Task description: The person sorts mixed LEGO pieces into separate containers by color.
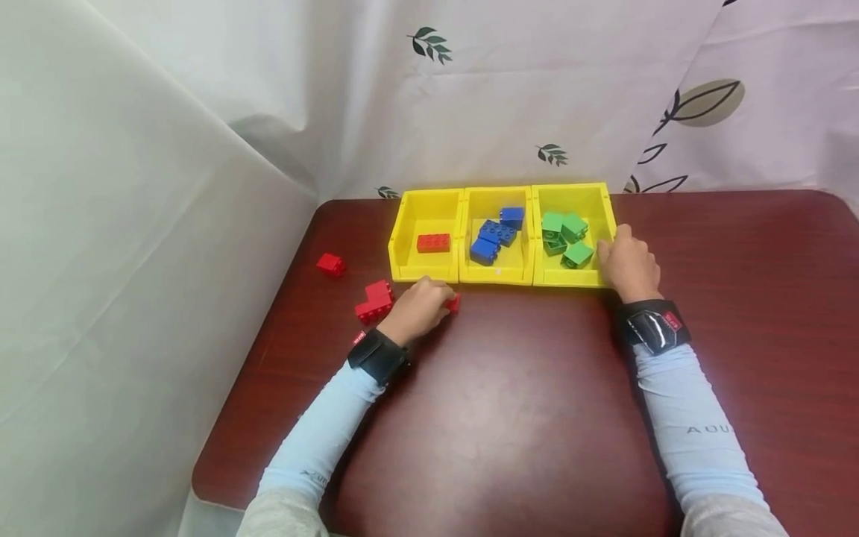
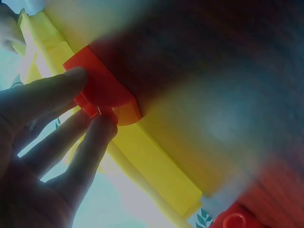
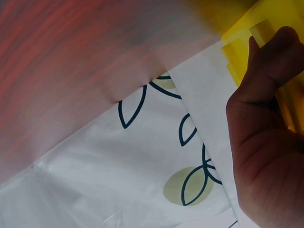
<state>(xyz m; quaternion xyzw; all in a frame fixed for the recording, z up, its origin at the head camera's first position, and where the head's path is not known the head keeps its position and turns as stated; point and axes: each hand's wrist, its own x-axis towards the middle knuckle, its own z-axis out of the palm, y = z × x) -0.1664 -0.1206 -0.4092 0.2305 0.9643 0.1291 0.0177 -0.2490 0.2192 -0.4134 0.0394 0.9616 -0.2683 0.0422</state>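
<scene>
A person's 2 bare hands work at a dark red-brown table (image 1: pixel 510 418) with a row of 3 yellow bins side by side near its far edge. The left hand (image 1: pixel 417 312) pinches a red block (image 1: pixel 454 303) between thumb and fingertips, just in front of the left bin (image 1: pixel 424 273). The right hand (image 1: pixel 631 265) grips the outer side wall of the right bin (image 1: pixel 576 278) at its front corner.

The left bin holds 1 red brick (image 1: pixel 433 243); the middle bin (image 1: pixel 496 274) holds blue blocks (image 1: pixel 497 232); the right bin holds green blocks (image 1: pixel 576 255). Just left of the left hand, a small red cluster (image 1: pixel 377 300) lies on the table, and farther left sits a lone red piece (image 1: pixel 331 265). Pale blue sleeves (image 1: pixel 321 429) and black wrist straps (image 1: pixel 379 356) cover the forearms and wrists. Behind hangs a pale, leaf-printed cloth (image 1: pixel 483 97).
</scene>
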